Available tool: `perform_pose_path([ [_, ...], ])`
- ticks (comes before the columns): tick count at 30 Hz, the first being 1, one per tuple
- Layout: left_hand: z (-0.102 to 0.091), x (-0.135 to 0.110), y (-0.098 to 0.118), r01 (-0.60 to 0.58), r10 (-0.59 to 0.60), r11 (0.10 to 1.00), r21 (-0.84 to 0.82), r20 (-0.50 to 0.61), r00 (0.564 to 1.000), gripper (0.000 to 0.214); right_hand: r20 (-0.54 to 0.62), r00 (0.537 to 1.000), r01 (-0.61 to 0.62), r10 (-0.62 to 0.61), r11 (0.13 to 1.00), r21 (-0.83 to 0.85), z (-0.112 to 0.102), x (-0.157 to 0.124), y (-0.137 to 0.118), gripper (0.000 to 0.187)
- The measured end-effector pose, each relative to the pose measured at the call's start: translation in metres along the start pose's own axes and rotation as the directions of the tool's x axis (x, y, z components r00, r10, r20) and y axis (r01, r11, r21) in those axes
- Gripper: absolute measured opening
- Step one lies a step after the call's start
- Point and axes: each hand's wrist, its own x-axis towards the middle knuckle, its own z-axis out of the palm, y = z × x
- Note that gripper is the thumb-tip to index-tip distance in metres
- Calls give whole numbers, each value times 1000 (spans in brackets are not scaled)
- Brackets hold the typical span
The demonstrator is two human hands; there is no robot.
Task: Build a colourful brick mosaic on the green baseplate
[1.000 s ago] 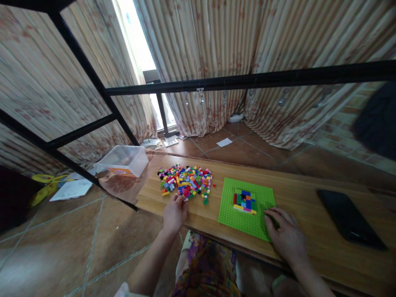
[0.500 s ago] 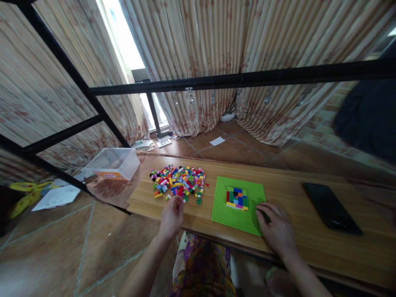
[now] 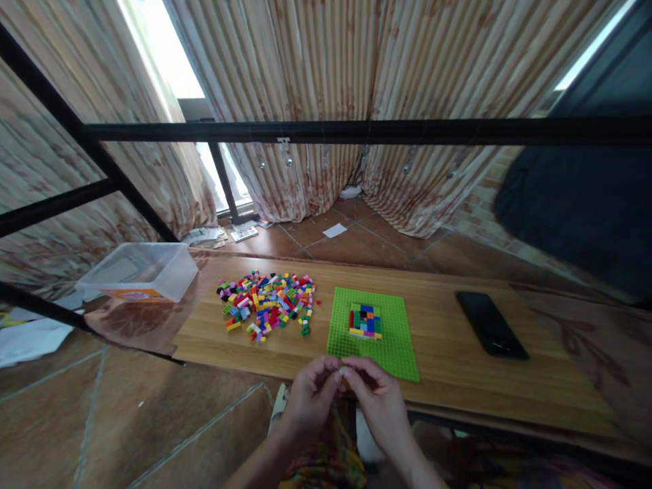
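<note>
My left hand (image 3: 314, 387) and my right hand (image 3: 377, 394) meet fingertip to fingertip at the bench's near edge. Both are closed in a pinch around a tiny pale building brick (image 3: 342, 371), mostly hidden by the fingers. Just beyond them lies a green studded baseplate (image 3: 397, 339). On it sits a low block of joined bricks (image 3: 365, 322) in blue, red, yellow, green and other colours. A spread-out heap of loose building bricks (image 3: 269, 302) covers the bench to the left of the baseplate.
A clear plastic box (image 3: 178, 272) with an orange label stands at the bench's left end. A black phone (image 3: 492, 324) lies on the wooden bench (image 3: 432, 312) at right. A black metal rail (image 3: 326, 130) crosses in front of the curtains (image 3: 305, 68).
My left hand has moved right, away from the heap, and my right hand has left the baseplate's right edge. They now meet in front of the baseplate. The view has shifted right.
</note>
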Motion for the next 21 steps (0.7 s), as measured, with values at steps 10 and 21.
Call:
perform_pose_path([
  [10,6,5,-5,75,-74,995,-68,24,997,19,-58,952,-262,299,901,347,-2,-3,14,28],
  [21,9,10,-7,102,-101,994,-49,20,995,18,-78,954,-265,291,934,239,-4,0,17,31],
])
